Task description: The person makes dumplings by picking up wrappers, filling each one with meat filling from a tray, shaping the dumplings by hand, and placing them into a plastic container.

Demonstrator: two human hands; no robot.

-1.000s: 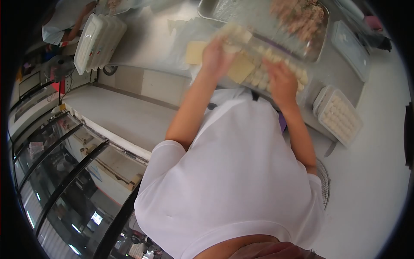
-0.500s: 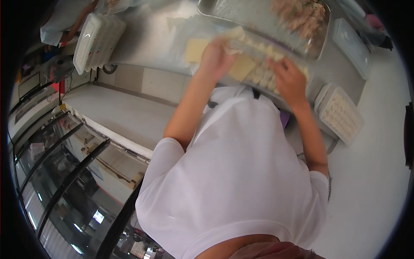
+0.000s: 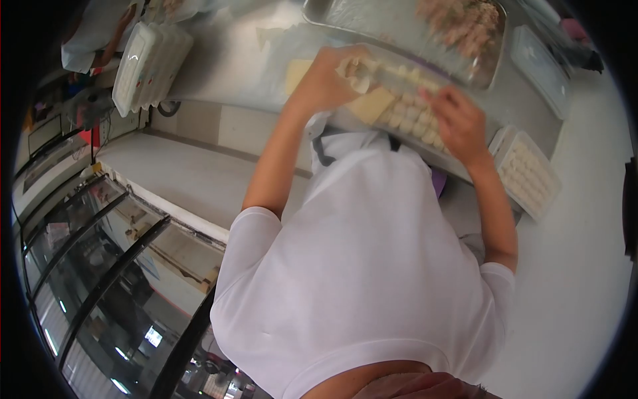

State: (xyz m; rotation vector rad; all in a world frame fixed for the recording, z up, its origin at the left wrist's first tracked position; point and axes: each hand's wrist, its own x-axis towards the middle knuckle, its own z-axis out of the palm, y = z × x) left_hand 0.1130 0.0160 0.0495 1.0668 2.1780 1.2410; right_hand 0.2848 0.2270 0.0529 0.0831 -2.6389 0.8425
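My left hand [image 3: 327, 81] is closed around a thin pale dough wrapper [image 3: 359, 74], cupped in its fingers. In my right hand [image 3: 457, 120] the fingers are pinched on a flat spatula [image 3: 400, 82], blurred by motion, whose blade reaches toward the wrapper. Below the spatula, rows of filled dumplings [image 3: 413, 120] sit in a tray. A stack of square yellow wrappers [image 3: 372, 105] lies beside them, and another yellow stack [image 3: 298, 74] is partly hidden behind my left hand.
A metal tray [image 3: 392, 32] with minced filling [image 3: 465, 30] stands at the back. Packed dumpling boxes [image 3: 528, 173] are at right, near a pale lid [image 3: 541, 70]. Stacked white trays [image 3: 149, 66] stand at left, by another person's arm [image 3: 119, 36].
My left hand has turned and moved slightly left, showing more of the wrapper. My right hand has shifted a little right and down, and the spatula blade now shows near the wrapper.
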